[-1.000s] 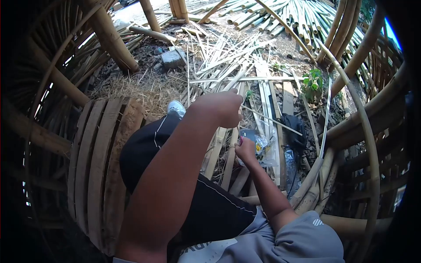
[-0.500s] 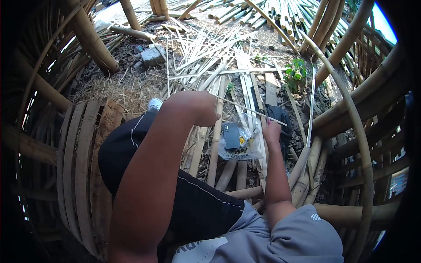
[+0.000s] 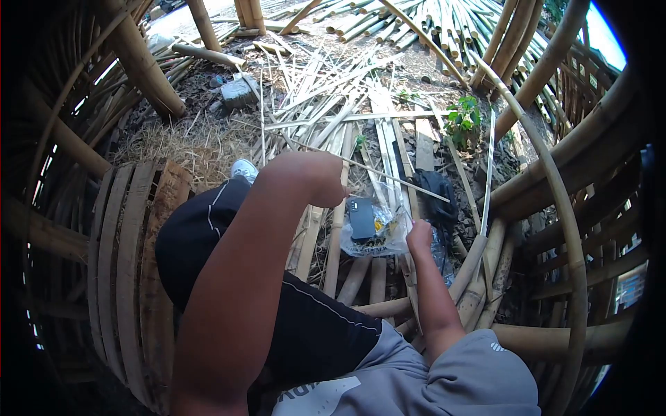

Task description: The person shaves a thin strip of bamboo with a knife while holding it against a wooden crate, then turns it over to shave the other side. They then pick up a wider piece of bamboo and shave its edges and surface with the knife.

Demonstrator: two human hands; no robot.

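A thin bamboo strip (image 3: 399,179) slants down to the right from my left hand (image 3: 326,184). That hand is bent inward and closed on the strip, its fingers mostly hidden behind the wrist. My right hand (image 3: 419,237) is closed below the strip's free end and apart from it. Something thin seems to stick out at its fingertips, too small to make out. Between the hands, lower down, a dark phone (image 3: 361,219) lies on a clear plastic bag (image 3: 388,246) with a small yellow item (image 3: 379,225) beside it.
Split bamboo strips (image 3: 322,93) litter the ground ahead, with bamboo poles (image 3: 447,28) piled behind. A black bag (image 3: 437,191) lies beyond my right hand. A grey block (image 3: 238,91) and a green plant (image 3: 463,119) stand farther off. Bamboo posts and a slatted wooden piece (image 3: 128,263) surround me.
My right hand has moved down toward me, away from the strip's free end. My left hand stays nearly in place with the strip.
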